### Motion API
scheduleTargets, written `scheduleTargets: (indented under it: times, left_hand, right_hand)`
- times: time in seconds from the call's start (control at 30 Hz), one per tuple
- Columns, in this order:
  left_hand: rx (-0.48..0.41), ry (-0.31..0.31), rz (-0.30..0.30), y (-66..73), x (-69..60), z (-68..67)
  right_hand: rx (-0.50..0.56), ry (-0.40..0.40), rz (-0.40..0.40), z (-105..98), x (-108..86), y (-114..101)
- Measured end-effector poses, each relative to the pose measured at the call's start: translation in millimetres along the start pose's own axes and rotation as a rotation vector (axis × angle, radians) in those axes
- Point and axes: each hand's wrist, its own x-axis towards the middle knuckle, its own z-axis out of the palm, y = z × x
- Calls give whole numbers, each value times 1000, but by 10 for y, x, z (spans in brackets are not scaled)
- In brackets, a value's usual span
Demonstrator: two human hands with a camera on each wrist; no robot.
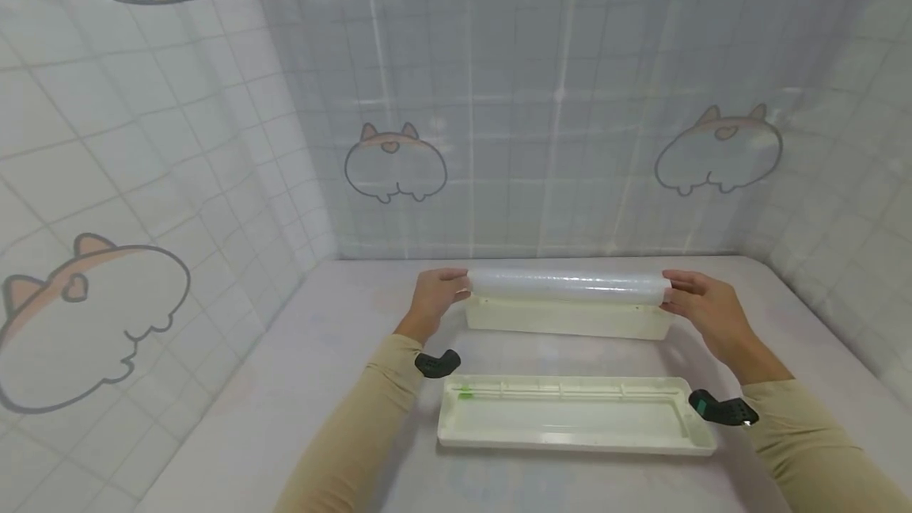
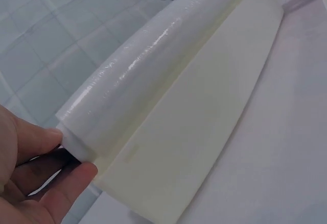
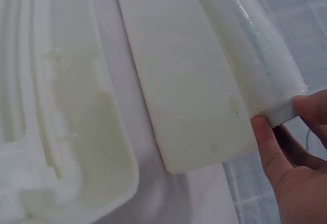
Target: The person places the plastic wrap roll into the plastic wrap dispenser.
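"What are the hands doing?"

"The left hand [image 1: 435, 299] pinches one end of the roll [image 1: 566, 285] and the right hand [image 1: 708, 313] pinches the other, thumb and fingertips on the white core [image 2: 74, 145]."

"How does the roll look?"

"Long, straight and pale, with a glossy wrap that catches streaks of light. The core pokes out a little past the wrap at the ends."

"Where is it, relative to the hands?"

"Between them, lying crosswise and about level, touched only at its ends."

"Is it in the box?"

"It's right at the top of the box [image 1: 566, 320], mostly above the rim. I can't tell whether it rests there."

"And farther out?"

"Nearer the person, apart from the box, is a shallow cream tray [image 1: 556, 416], hollow side up, with a green mark [image 1: 465, 392] near its far left corner. Box and tray are on the table [image 1: 299, 434]; behind hangs a sheet [image 1: 513, 93] with a grid and cartoon animals."
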Motion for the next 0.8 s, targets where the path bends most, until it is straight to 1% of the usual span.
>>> scheduleTargets:
  times: [0.2,0.37,0.43,0.47,0.67,0.8]
  left_hand:
    - [55,10,-16,20,6,22]
    - [76,-1,-29,19,14,30]
    - [90,-5,-29,13,14,34]
    - [112,-4,-21,5,15,35]
    - [254,59,7,-66,19,66]
    - [248,86,22,-119,23,101]
  right_hand:
    - [4,16,8,21,-22,19]
    - [-13,26,12,24,-34,43]
    - [-25,32,12,27,-39,53]
    - [-28,37,12,30,-41,56]
    - [-14,61,26,63,-36,65]
    - [-42,66,47,70,-44,76]
